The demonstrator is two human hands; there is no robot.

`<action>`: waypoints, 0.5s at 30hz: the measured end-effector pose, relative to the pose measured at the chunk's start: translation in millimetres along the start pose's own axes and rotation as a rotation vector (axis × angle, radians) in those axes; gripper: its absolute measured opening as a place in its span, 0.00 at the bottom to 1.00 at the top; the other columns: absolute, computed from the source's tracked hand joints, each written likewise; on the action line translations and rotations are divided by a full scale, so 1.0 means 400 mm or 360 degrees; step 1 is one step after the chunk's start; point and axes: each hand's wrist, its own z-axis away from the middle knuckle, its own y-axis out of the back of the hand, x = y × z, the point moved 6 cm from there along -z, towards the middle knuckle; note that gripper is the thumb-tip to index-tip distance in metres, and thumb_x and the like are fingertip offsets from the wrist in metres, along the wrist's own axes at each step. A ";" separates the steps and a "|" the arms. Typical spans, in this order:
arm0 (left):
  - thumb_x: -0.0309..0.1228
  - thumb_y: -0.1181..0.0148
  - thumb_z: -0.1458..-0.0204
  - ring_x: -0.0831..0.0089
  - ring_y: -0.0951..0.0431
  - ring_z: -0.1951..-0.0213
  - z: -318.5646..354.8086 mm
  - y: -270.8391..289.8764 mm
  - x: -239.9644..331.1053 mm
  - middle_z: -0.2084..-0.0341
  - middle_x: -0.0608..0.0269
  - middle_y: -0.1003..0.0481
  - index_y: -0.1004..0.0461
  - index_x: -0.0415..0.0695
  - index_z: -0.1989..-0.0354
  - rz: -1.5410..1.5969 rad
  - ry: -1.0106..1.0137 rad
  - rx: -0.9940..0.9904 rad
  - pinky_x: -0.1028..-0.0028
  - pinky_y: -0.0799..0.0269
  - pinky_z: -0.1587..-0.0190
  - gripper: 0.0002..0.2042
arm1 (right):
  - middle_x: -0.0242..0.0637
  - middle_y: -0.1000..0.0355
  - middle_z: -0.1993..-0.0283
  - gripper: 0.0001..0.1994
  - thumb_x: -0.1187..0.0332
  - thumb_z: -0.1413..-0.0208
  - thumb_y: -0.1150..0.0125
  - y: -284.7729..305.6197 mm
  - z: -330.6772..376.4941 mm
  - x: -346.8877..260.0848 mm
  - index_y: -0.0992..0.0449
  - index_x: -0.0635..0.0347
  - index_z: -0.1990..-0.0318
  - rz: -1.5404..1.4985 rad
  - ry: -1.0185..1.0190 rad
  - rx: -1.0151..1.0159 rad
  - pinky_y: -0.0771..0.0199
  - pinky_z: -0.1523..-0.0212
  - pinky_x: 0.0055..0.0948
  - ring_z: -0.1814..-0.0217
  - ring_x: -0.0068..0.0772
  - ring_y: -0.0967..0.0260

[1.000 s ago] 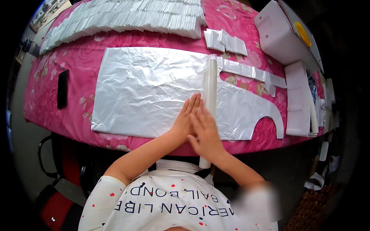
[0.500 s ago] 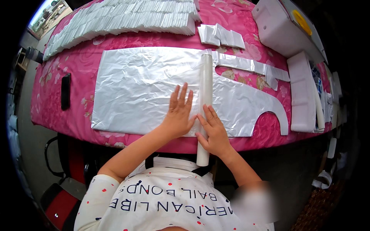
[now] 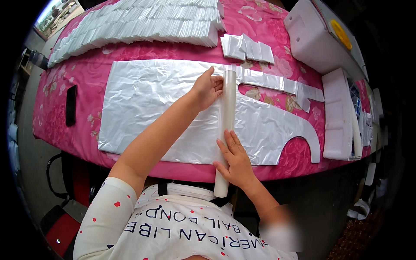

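A thin white plastic sheet shaped like an apron point(image 3: 156, 104) lies flat before me, its straps and curved cut-outs toward the right. Across its middle rests a long whitish tube point(image 3: 229, 104), its near end sticking out past the table edge. My left hand point(image 3: 209, 89) is at the tube's far part, fingers loosely bent with their tips against its left side and the thumb apart. Lower down, my right hand point(image 3: 236, 162) lies on the tube with fingers stretched out, not wrapped round it.
Long rows of folded white plastic packets point(image 3: 143, 21) fill the far left of the pink flowered tablecloth point(image 3: 268, 173). A few more packets point(image 3: 247, 47) lie beyond the tube. A black phone point(image 3: 71, 105) is at left. White foam boxes point(image 3: 338, 117) stand at right; chairs point(image 3: 65, 229) are below left.
My left hand has moved from the sheet beside the tube's middle to near its far end, its fingers now more bent. My right hand stays on the tube. The view has shifted slightly.
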 end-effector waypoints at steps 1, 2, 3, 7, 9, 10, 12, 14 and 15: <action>0.47 0.68 0.40 0.61 0.39 0.44 -0.003 0.009 -0.001 0.48 0.46 0.39 0.44 0.27 0.46 0.0066 0.0024 0.0027 0.67 0.44 0.40 0.29 | 0.48 0.51 0.33 0.28 0.61 0.54 0.40 0.001 0.000 0.000 0.35 0.61 0.44 -0.0018 0.0020 -0.0029 0.50 0.37 0.41 0.31 0.48 0.56; 0.47 0.69 0.40 0.61 0.39 0.44 -0.007 0.017 -0.001 0.49 0.46 0.38 0.45 0.27 0.46 0.0132 0.0045 0.0055 0.66 0.44 0.40 0.29 | 0.47 0.50 0.33 0.29 0.59 0.53 0.40 0.006 -0.002 0.002 0.35 0.61 0.44 -0.0037 0.0042 -0.0058 0.51 0.36 0.42 0.31 0.48 0.56; 0.46 0.69 0.40 0.61 0.39 0.44 -0.008 0.028 0.000 0.49 0.46 0.38 0.45 0.27 0.46 0.0198 0.0065 0.0085 0.66 0.44 0.40 0.29 | 0.47 0.50 0.34 0.29 0.57 0.53 0.40 0.009 -0.004 0.003 0.35 0.61 0.43 -0.0056 0.0066 -0.0088 0.53 0.36 0.43 0.31 0.48 0.55; 0.35 0.55 0.42 0.64 0.33 0.48 0.018 0.045 0.026 0.49 0.48 0.37 0.43 0.28 0.47 -0.0271 -0.0131 0.0211 0.71 0.36 0.45 0.22 | 0.44 0.49 0.34 0.31 0.50 0.50 0.46 0.018 -0.011 0.012 0.37 0.61 0.42 -0.0028 0.0075 -0.0192 0.57 0.36 0.47 0.31 0.46 0.55; 0.32 0.50 0.44 0.66 0.31 0.50 0.065 0.057 0.059 0.50 0.49 0.35 0.41 0.28 0.47 -0.0397 -0.0381 0.0095 0.72 0.34 0.47 0.21 | 0.43 0.48 0.34 0.32 0.47 0.49 0.48 0.024 -0.019 0.013 0.37 0.61 0.42 -0.0009 0.0077 -0.0229 0.58 0.35 0.48 0.31 0.45 0.55; 0.30 0.48 0.45 0.67 0.30 0.50 0.098 0.064 0.089 0.50 0.49 0.34 0.41 0.28 0.48 -0.0463 -0.0523 0.0030 0.73 0.33 0.47 0.21 | 0.44 0.48 0.34 0.32 0.47 0.49 0.49 0.027 -0.027 0.006 0.37 0.62 0.42 0.0000 0.0093 -0.0240 0.58 0.35 0.48 0.31 0.45 0.55; 0.31 0.47 0.46 0.68 0.29 0.51 0.149 0.115 0.124 0.51 0.50 0.32 0.39 0.30 0.48 -0.0552 -0.0541 0.0092 0.73 0.33 0.48 0.20 | 0.45 0.47 0.35 0.33 0.46 0.48 0.50 0.013 -0.042 -0.016 0.36 0.63 0.43 0.0009 0.0115 -0.0276 0.58 0.35 0.47 0.31 0.45 0.55; 0.31 0.47 0.46 0.69 0.28 0.52 0.211 0.174 0.156 0.53 0.53 0.30 0.37 0.33 0.49 -0.0677 -0.0574 0.0162 0.73 0.32 0.50 0.19 | 0.47 0.45 0.36 0.32 0.46 0.48 0.49 -0.032 -0.069 -0.053 0.35 0.64 0.45 0.0106 0.0165 -0.0282 0.59 0.34 0.46 0.31 0.46 0.54; 0.31 0.48 0.45 0.70 0.28 0.53 0.245 0.201 0.173 0.54 0.55 0.29 0.36 0.34 0.49 -0.0759 -0.0604 0.0195 0.74 0.32 0.51 0.18 | 0.47 0.44 0.37 0.31 0.46 0.48 0.49 -0.062 -0.086 -0.078 0.34 0.64 0.45 0.0151 0.0189 -0.0289 0.60 0.34 0.46 0.32 0.46 0.53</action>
